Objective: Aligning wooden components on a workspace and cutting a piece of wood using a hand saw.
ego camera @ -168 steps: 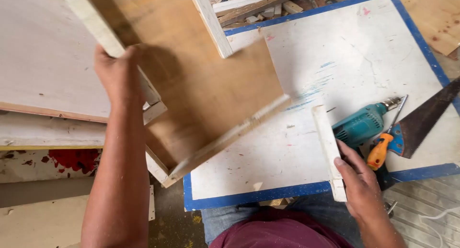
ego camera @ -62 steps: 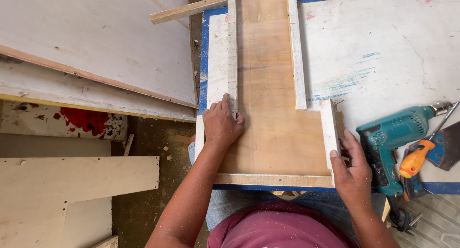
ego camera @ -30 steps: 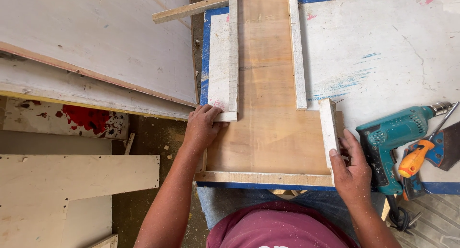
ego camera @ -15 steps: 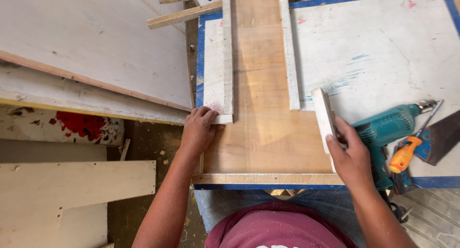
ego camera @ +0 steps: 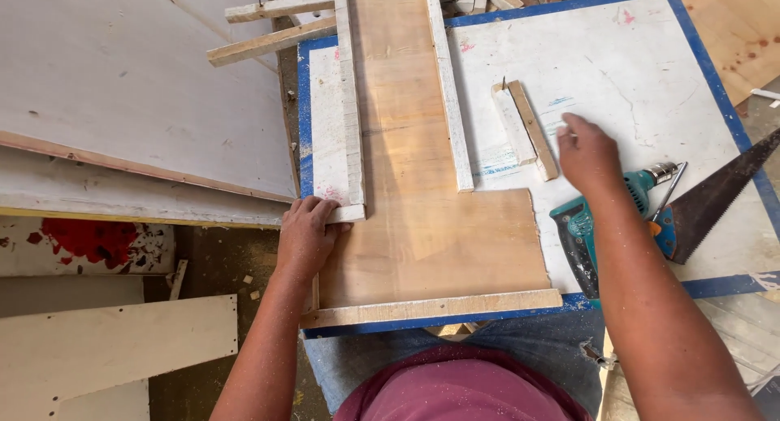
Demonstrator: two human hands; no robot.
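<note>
1. Workshop clutter surrounds a white board with blue edging (ego camera: pixel 634 80), lying flat as my work surface.
2. On it I see the stepped plywood panel (ego camera: pixel 422 234) with pale battens along its edges, its near end overhanging towards my lap.
3. My left hand (ego camera: pixel 307 236) presses the panel's left edge, fingers curled together over the corner of a batten.
4. My right hand (ego camera: pixel 587 151) rests just beside a loose short wood strip (ego camera: pixel 524 130); its fingers are bent, gripping nothing I can see.
5. Just right of that wrist lie a teal drill (ego camera: pixel 581 226) and a handsaw (ego camera: pixel 711 201).
6. Large pale sheets (ego camera: pixel 122 104) lean at the left.
</note>
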